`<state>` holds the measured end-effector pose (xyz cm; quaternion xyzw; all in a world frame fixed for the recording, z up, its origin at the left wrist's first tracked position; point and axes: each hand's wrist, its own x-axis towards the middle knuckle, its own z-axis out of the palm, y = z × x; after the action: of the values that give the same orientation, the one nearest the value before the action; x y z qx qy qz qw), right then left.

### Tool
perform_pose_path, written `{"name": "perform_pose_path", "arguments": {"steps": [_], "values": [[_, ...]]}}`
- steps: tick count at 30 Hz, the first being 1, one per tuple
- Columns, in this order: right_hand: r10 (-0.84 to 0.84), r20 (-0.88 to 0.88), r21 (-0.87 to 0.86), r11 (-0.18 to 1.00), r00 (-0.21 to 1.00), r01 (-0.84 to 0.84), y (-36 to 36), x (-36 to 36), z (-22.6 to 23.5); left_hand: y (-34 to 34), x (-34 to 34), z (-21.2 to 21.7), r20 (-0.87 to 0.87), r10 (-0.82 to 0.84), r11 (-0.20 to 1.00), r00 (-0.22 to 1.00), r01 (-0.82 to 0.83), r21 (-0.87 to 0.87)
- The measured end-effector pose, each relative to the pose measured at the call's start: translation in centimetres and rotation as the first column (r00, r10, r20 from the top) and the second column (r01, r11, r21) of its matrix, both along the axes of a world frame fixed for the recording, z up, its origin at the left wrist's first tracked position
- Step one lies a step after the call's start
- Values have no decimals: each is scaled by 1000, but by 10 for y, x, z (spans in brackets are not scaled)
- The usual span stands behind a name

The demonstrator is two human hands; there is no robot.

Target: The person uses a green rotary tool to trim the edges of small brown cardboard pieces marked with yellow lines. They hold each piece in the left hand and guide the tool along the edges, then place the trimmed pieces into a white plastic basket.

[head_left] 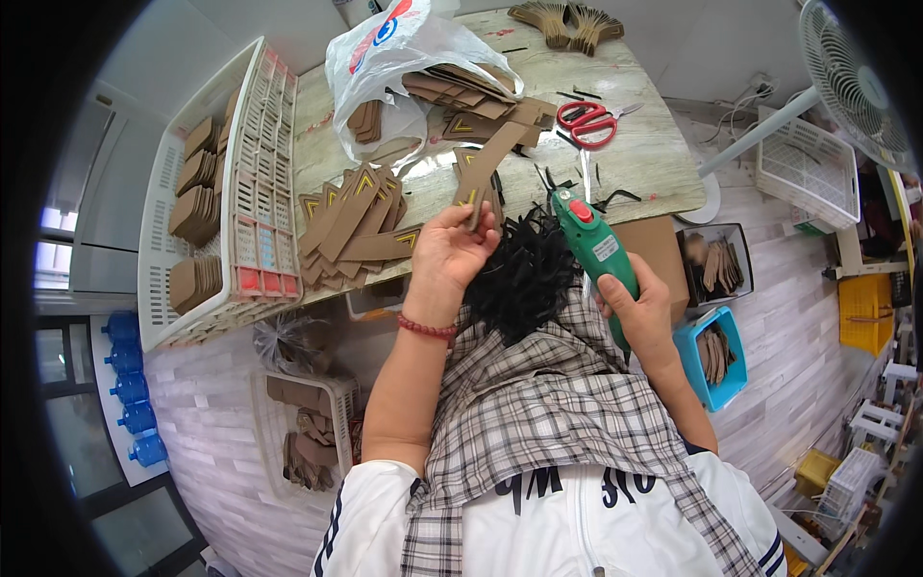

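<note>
My left hand, a red bead bracelet at its wrist, pinches the near end of a brown flat strip over the table's front edge. My right hand is wrapped round a green handheld power cutter with a red switch, its head pointing up toward the table. Between the hands, a heap of black shredded trimmings lies on my lap and plaid apron. Left of my left hand, many brown strips with yellow chevrons lie piled. Red-handled scissors rest farther back on the table.
A white plastic crate with stacked brown pieces stands at the table's left. On the table lie a white plastic bag and fanned brown pieces. A blue bin and a fan stand at right.
</note>
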<state>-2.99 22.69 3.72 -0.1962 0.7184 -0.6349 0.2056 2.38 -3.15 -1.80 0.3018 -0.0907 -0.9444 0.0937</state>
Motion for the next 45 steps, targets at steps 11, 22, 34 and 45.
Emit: {"name": "perform_pose_path", "arguments": {"steps": [11,22,34,45], "values": [[-13,9,76,997,1000,12,1,9,-3,31,-13,17,-319,31,974,947,-100,-202],[0,-3,72,997,1000,0,-2,11,-1,42,-16,25,-253,104,907,962,-197,-373],[12,-4,81,997,1000,-12,-2,9,3,43,-17,27,-258,78,805,963,-213,-553],[62,1,106,992,998,-62,3,4,6,28,-12,36,-246,-2,627,969,-190,-756]]}}
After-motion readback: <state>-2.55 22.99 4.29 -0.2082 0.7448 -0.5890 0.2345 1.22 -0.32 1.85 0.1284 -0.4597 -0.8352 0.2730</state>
